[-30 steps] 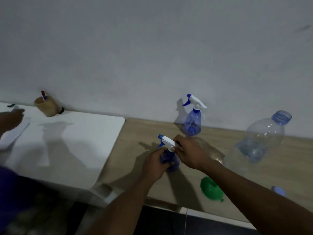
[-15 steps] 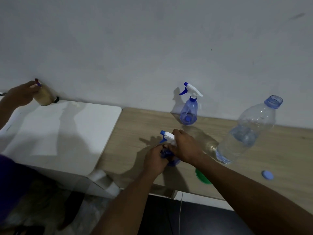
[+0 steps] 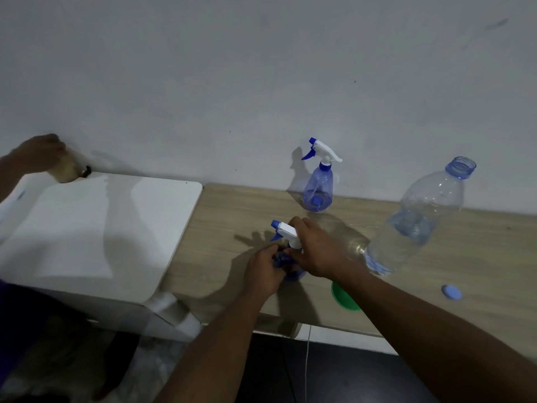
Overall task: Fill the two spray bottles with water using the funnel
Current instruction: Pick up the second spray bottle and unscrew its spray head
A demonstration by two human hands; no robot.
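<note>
A small blue spray bottle [image 3: 293,274] stands near the wooden table's [image 3: 238,216] front edge. My left hand [image 3: 263,270] grips its body. My right hand [image 3: 315,250] is curled round its white trigger head [image 3: 286,229] and neck. A second blue spray bottle [image 3: 318,187] with its head on stands upright by the wall. A large clear water bottle [image 3: 418,222], uncapped and partly full, stands to the right. The green funnel [image 3: 344,298] lies on the table, partly hidden under my right forearm.
The water bottle's blue cap [image 3: 452,292] lies on the table at the right. A white table [image 3: 96,228] adjoins on the left. Another person's hand [image 3: 37,152] holds a tan cup [image 3: 66,170] at its far corner by the wall.
The view has tilted down, so everything sits higher in frame. Both my hands stay on the near spray bottle. The other person's hand moved from the white table to the tan cup.
</note>
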